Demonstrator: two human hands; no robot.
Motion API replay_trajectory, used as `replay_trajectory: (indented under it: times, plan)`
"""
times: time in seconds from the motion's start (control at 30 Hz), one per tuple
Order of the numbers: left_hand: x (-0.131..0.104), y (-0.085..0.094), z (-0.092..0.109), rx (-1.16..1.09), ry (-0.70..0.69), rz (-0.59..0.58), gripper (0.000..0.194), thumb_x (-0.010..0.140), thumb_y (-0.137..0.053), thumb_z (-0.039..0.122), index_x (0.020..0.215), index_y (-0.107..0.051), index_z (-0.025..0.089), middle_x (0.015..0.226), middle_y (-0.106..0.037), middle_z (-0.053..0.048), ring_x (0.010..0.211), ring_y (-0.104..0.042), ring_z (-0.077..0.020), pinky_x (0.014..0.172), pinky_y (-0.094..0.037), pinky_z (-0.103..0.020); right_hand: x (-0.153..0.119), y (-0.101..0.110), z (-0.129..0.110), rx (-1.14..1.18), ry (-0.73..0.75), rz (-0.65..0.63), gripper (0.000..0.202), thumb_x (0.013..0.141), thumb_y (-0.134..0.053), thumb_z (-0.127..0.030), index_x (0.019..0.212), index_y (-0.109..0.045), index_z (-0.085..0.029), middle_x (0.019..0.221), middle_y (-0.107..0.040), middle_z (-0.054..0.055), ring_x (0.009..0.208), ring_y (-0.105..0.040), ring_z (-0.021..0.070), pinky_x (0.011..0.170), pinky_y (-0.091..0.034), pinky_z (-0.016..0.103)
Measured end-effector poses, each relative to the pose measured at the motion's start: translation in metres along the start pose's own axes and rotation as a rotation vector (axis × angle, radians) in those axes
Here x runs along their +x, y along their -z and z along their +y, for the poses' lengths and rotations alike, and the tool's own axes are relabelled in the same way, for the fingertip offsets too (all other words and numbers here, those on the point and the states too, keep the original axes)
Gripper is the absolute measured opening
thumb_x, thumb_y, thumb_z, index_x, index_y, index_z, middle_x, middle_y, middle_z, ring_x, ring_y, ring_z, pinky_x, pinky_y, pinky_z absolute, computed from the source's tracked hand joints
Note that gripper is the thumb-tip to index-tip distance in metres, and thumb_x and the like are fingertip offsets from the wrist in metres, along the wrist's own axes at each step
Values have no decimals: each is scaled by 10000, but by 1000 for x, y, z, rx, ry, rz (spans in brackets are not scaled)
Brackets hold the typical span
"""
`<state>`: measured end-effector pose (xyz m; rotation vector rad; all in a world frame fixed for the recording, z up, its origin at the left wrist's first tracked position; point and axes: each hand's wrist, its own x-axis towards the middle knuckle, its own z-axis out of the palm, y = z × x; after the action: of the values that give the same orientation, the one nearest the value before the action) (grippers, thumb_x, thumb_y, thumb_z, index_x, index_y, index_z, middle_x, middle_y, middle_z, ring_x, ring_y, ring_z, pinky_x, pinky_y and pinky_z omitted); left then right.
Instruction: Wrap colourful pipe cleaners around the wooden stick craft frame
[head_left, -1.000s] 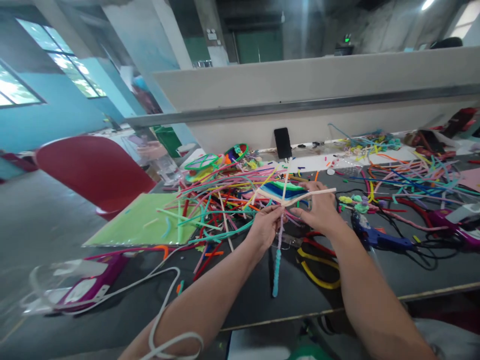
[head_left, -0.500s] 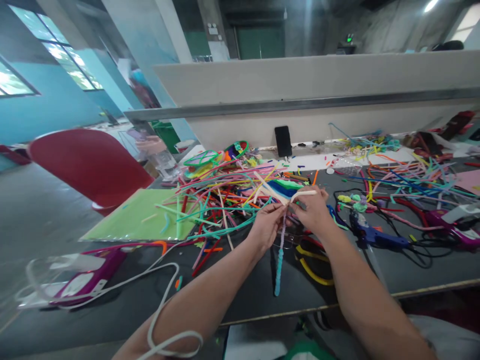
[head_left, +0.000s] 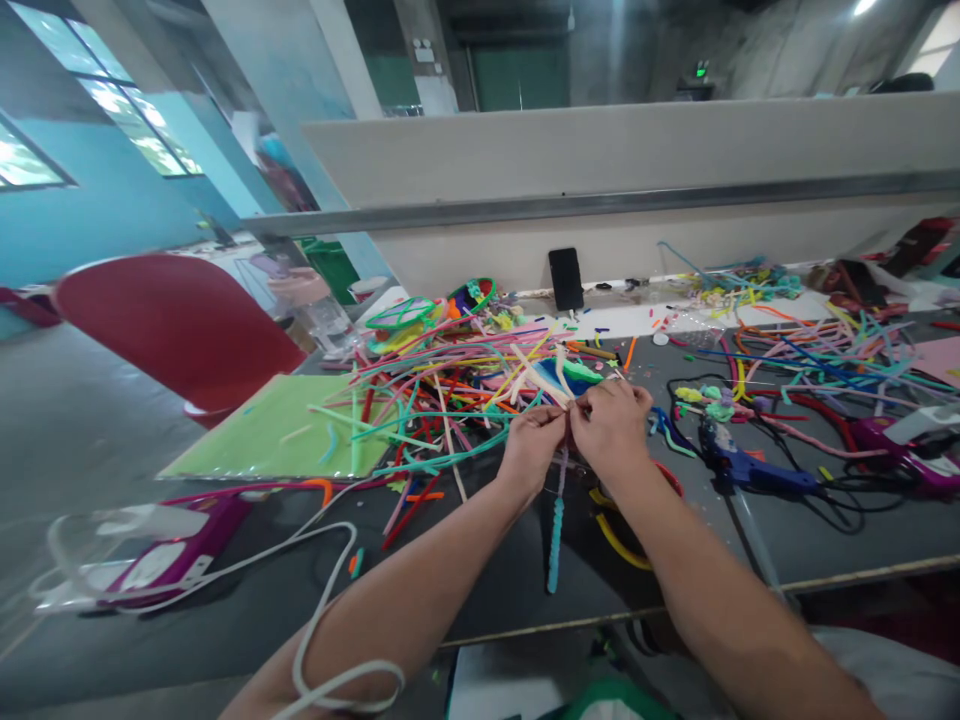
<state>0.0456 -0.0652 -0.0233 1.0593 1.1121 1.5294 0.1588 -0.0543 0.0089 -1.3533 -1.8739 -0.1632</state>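
Note:
Both hands meet over the middle of the dark table, fingertips pinched together. My left hand (head_left: 534, 450) is closed on a bundle of pipe cleaners, with a lilac and turquoise twisted stem (head_left: 556, 545) hanging below it. My right hand (head_left: 613, 425) grips the same bundle from the other side, at the base of the cream pipe cleaners (head_left: 551, 382) that fan out upward. Just beyond the fingers shows a blue and green fuzzy piece (head_left: 576, 374); I cannot tell whether it is joined to the bundle. The exact pinch point is hidden by the fingers.
A heap of coloured pipe cleaners (head_left: 442, 400) lies left of my hands, beside a green sheet in plastic (head_left: 277, 428). To the right are a blue glue gun (head_left: 757, 470) and black cables. A phone (head_left: 565, 280) leans on the partition. A white cable (head_left: 319, 610) crosses my left forearm.
My right hand has turned inward and its fingers have come closer to the left fingertips. A cream pipe cleaner that stretched right over the right hand now points upward.

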Motion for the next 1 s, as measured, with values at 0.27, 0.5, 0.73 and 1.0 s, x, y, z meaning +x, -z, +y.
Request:
replay_trajectory:
  times: [0.27, 0.5, 0.73, 1.0]
  plan:
    - [-1, 6, 2, 255, -70, -26, 140, 675, -559, 176, 650, -688, 129, 590, -586, 4, 580, -491, -109, 545, -393, -205, -2, 9, -14, -105, -56, -152, 282, 843, -541, -414, 793, -670, -169, 911, -654, 102, 982, -516, 266, 905, -266, 437]
    - [-2, 4, 3, 329, -79, 27, 151, 644, -549, 166, 639, -698, 140, 608, -627, -2, 609, -537, -135, 578, -426, -222, -2, 8, -17, -139, -107, -238, 293, 838, -562, -430, 859, -656, -154, 968, -639, 130, 1008, -518, 283, 863, -319, 414]
    - [-5, 0, 6, 329, -85, 33, 183, 711, -560, 221, 610, -684, 131, 539, -576, 14, 547, -494, -103, 528, -389, -199, 0, 6, -16, -123, -144, -239, 298, 875, -484, -396, 864, -652, -150, 959, -638, 131, 991, -531, 289, 802, -362, 390]
    - [-3, 0, 1, -2, 42, -8, 187, 636, -717, 273, 744, -721, 121, 606, -650, -15, 527, -542, -103, 518, -415, -203, -5, 2, -16, -92, -69, -194, 184, 831, -499, -238, 876, -659, -158, 973, -643, 129, 1009, -513, 274, 843, -336, 388]
